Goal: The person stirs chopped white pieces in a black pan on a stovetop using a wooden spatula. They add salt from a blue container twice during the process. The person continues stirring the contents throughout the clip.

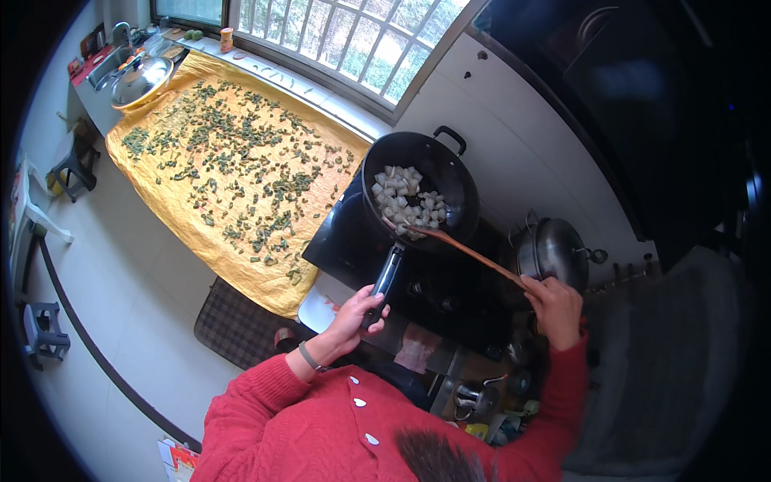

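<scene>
A black wok (pixel 461 187) rests on the dark stove top (pixel 337 235), its far loop handle pointing at the wall. My left hand (pixel 358 316) is wrapped around the wok's long black handle (pixel 388 274). Whitish, translucent cubes of food (pixel 406 199), perhaps pork fat, lie in the bowl of the wok. A wooden spatula (pixel 482 259) is gripped near its end by my right hand (pixel 554 307). The spatula's tip dips into the wok, touching the near edge of the cubes.
Left of the stove, chopped green pieces lie spread over a yellow sheet (pixel 181 211). A lidded steel pot (pixel 545 253) stands right of the wok. The range hood (pixel 632 90) hangs overhead. Near my right arm sits a metal kettle (pixel 476 397). A barred window (pixel 361 42) is behind the counter.
</scene>
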{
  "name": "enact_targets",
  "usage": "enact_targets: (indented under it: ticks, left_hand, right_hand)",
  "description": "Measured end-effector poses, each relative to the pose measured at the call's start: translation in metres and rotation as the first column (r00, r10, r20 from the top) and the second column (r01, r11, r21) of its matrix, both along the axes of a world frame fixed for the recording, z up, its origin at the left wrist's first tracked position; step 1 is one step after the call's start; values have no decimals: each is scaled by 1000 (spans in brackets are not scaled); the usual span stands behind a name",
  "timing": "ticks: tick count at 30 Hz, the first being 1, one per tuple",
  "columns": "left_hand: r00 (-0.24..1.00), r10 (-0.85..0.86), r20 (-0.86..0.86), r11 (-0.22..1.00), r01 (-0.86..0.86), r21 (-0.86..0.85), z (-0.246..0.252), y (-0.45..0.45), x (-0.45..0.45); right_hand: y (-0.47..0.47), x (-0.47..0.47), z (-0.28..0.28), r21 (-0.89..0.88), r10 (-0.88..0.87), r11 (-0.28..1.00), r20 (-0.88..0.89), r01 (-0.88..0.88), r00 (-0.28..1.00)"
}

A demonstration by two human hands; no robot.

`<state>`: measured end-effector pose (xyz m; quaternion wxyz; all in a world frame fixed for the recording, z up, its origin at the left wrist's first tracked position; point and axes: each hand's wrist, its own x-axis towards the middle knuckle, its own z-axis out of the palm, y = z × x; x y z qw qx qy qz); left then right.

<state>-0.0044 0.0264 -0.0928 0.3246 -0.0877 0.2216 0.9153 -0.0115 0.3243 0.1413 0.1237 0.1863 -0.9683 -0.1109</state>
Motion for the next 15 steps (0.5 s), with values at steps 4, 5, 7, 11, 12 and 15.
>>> enact_targets:
  ticks: [4, 5, 7, 11, 12, 15]
  left_hand:
    - [1000, 0, -3, 1000, 0, 12, 0, 0, 0]
    - [1000, 1, -3, 1000, -1, 16, -1, 0, 0]
    - [1000, 0, -3, 1000, 0, 19, -1, 0, 1]
    - [1000, 1, 1, 1000, -1, 12, 1, 0, 1]
    - [1000, 1, 11, 1000, -2, 10, 1, -1, 1]
    - [1000, 3, 9, 1000, -3, 14, 1, -1, 1]
  right_hand:
    - [1, -6, 16, 182, 83, 980, -33, -76, 996]
    - [2, -11, 13, 207, 105, 974, -34, -96, 994]
    - [0, -31, -11, 232, 110, 969, -72, -90, 991]
    - [-6, -71, -48, 132, 40, 991, -149, -20, 988]
    - [-7, -78, -52, 109, -61, 991, -116, 74, 991]
    - [1, -92, -44, 106, -153, 980, -138, 168, 979]
